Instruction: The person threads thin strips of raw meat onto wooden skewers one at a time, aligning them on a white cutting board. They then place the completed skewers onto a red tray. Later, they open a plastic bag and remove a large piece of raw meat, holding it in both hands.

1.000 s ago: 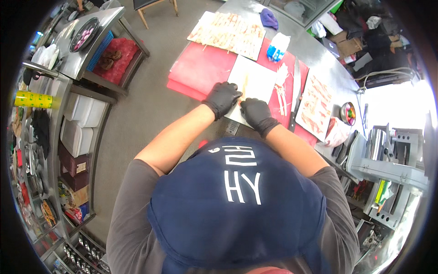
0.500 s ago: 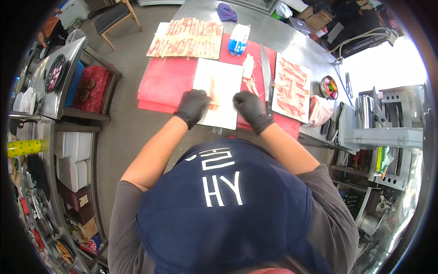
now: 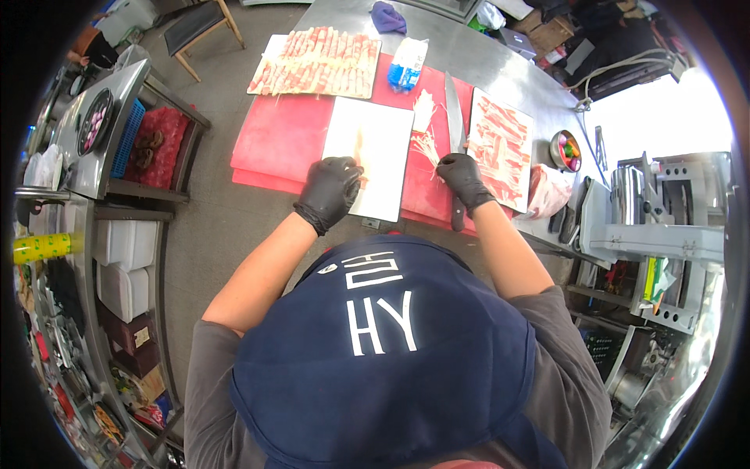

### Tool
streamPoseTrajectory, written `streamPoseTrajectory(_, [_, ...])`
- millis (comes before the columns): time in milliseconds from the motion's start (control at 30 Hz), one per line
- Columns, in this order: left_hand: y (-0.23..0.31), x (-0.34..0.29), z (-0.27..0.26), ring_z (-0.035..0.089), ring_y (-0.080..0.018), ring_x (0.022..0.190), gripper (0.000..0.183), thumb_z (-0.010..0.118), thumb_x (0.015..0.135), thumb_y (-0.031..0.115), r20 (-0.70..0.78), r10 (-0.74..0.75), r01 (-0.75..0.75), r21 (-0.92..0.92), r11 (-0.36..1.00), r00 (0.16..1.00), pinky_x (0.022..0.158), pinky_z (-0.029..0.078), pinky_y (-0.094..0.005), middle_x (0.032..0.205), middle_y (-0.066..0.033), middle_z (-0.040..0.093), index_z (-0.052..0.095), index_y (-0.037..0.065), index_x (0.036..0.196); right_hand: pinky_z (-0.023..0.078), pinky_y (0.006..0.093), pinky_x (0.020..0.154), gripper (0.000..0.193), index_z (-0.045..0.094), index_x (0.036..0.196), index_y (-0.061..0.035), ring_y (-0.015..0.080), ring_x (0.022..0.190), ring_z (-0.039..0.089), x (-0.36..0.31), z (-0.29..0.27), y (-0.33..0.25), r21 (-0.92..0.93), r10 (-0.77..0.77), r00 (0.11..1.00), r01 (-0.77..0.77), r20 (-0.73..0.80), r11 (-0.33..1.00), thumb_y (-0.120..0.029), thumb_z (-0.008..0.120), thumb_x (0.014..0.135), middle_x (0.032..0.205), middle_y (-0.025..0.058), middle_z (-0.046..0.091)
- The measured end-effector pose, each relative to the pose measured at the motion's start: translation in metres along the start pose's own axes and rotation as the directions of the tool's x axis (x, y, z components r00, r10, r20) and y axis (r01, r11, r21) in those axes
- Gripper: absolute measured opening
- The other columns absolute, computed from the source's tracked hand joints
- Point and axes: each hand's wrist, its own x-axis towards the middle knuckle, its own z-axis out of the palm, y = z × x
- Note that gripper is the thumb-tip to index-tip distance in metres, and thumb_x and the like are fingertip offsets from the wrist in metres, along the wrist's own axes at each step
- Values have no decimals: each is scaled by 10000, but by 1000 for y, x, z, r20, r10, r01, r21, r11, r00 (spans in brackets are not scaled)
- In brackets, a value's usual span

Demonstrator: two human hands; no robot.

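Note:
On a white board (image 3: 388, 168) lies a thin, pale slice of meat (image 3: 359, 144), its near end hidden by my left hand (image 3: 331, 187). That black-gloved hand is closed, with a pale bit at its fingertips too small to name. Further right, my right hand (image 3: 464, 178), gloved in black too, pinches the near ends of loose enoki mushrooms (image 3: 426, 144) on the red cutting board (image 3: 277, 141). Just beyond its fingers is a long knife (image 3: 454, 109), blade pointing away and dark handle toward me. Meat slices cover a white tray (image 3: 501, 144) to the right.
At the far left, a tray (image 3: 254, 84) holds rows of meat rolls (image 3: 320, 62). Behind the mushrooms lie a blue-and-clear plastic packet (image 3: 407, 66) and a purple cloth (image 3: 388, 18). A metal bowl (image 3: 564, 148) of colourful pieces and a plastic bag (image 3: 548, 190) sit right.
My right hand has moved right, off the white board, to the enoki mushrooms by the knife. My left hand stays closed by the near end of the meat slice.

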Motion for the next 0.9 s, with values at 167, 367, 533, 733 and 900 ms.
streamPoseTrajectory(167, [9,4,5,612,-328,938,217,646,766,108,-47,12,-14,-55,998,999,819,477,-434,1011,-130,663,678,61,975,426,255,573,116,692,858,-16,95,606,525,-22,-34,0,618,38,989,-121,146,777,-103,632,810,690,13,612])
streamPoseTrajectory(367, [-15,-8,-7,615,-332,972,222,660,773,89,-203,-90,88,-15,996,975,861,490,-424,991,-144,676,686,56,991,458,274,598,151,686,880,-4,116,628,561,-21,-37,-49,450,-159,982,97,102,888,-144,650,837,704,19,629])
streamPoseTrajectory(533, [-39,-29,-22,622,-349,945,236,615,800,125,-344,-165,182,18,983,924,835,493,-439,983,-174,673,679,4,993,506,396,745,185,693,871,-47,334,821,644,0,28,-102,-36,-509,859,511,52,859,-198,603,813,897,171,671])
streamPoseTrajectory(733, [-32,-49,-37,630,-332,966,257,641,789,81,-269,-245,254,-2,967,932,854,502,-407,1036,-173,666,678,30,1038,504,400,741,206,705,958,-60,336,855,647,0,67,-102,-126,-464,859,495,216,859,-199,602,846,914,176,676])
streamPoseTrajectory(900, [-23,-36,-26,615,-323,973,321,647,767,101,-158,-46,51,31,998,986,865,482,-419,1054,-148,661,670,58,1085,501,433,763,210,689,938,-67,347,854,634,-27,61,-97,-149,-530,835,549,149,823,-230,593,847,893,158,657])
